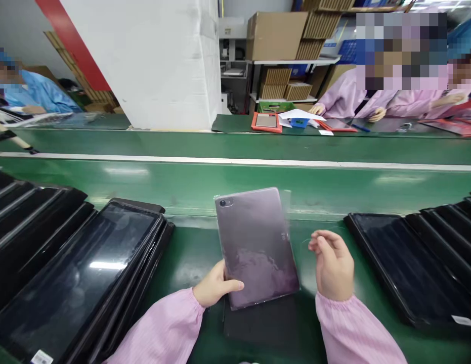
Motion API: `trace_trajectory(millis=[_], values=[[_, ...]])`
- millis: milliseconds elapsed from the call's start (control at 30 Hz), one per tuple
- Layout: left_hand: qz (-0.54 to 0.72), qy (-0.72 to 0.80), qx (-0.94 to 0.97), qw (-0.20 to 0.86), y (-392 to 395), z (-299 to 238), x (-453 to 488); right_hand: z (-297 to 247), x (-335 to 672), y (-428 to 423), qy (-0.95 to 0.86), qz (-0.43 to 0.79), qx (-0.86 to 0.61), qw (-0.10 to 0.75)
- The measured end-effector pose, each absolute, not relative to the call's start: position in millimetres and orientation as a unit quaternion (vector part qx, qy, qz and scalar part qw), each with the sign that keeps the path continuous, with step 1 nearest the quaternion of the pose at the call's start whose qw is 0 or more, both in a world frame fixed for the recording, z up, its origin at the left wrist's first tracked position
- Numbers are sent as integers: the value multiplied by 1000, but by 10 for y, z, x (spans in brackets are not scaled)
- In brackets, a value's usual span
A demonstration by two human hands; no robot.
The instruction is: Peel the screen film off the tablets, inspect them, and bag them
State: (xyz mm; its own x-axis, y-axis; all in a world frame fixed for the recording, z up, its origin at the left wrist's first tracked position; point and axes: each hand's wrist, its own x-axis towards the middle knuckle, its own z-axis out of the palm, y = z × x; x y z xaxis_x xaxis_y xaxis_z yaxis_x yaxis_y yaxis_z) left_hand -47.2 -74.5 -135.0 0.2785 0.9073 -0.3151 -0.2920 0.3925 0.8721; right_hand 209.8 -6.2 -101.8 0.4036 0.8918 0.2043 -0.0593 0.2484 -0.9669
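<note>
My left hand [219,287] grips the lower left edge of a grey-purple tablet [256,242], thumb across its back. The tablet is held tilted, its camera at the upper left, inside a clear plastic sleeve [286,205] that sticks out past its right edge. To the right of the tablet and apart from it, my right hand [333,263] is raised with fingers pinched together. A faint thin line shows by its fingertips; what they hold, if anything, is too small to name. A dark flat rectangle [261,323] lies beneath the tablet on the green bench.
Stacked dark screen panels in black frames [106,237] lean at the left, more black-framed panels [402,253] at the right. Beyond runs a green conveyor [235,182]. Across it, co-workers in pink [349,93] and blue [49,93] sit near red-edged tablets [266,122].
</note>
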Motion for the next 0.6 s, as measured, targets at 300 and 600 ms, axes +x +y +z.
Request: trace_trajectory(millis=[300,600], values=[[380,386,373,753,-692,-1323,-496,-918,2000,-128,-493,663,-430,365],[398,416,360,734,-783,-1181,-395,130,2278,-671,-664,403,-566,277]])
